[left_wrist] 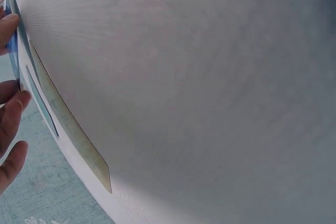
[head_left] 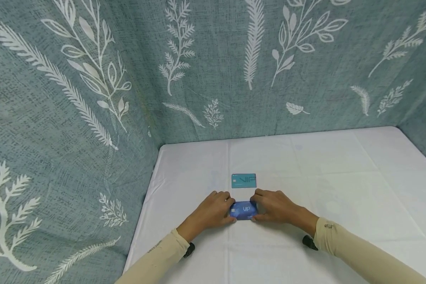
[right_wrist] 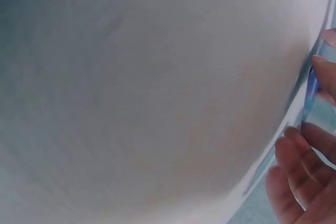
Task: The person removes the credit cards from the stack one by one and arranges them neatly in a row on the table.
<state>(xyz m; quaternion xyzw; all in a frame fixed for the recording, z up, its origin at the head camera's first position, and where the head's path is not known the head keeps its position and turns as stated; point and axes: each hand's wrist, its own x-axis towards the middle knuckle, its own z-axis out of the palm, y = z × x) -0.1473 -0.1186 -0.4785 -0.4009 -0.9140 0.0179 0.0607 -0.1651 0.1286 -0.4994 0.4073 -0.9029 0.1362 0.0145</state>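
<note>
A blue-green curtain (head_left: 216, 59) printed with white leaves hangs round the place from about nine o'clock, through twelve, to three, counting twelve as straight ahead of the person. Inside it stands the counter (head_left: 316, 165), under a creased white cloth. Two cream sleeves (head_left: 156, 260) reach over it, one from seven o'clock, the other from five.

They lead to the left hand (head_left: 214, 211), at nine o'clock of a blue card (head_left: 243, 211), and the right hand (head_left: 277, 207), at three. Each grip is spread only as far as the card's short side, thumb at the near corner and fingers at the far one; both have hold of it.

The blue card is over the counter between the hands, its long axis running nine to three, its pale chip toward nine and the tops of its VIP letters toward twelve. I can't tell whether it touches the cloth. Just past it, at twelve, a teal card (head_left: 243, 180) lies nearly parallel, chip also toward nine. Smallest are the black pieces (head_left: 309, 242) by the wrists.
</note>
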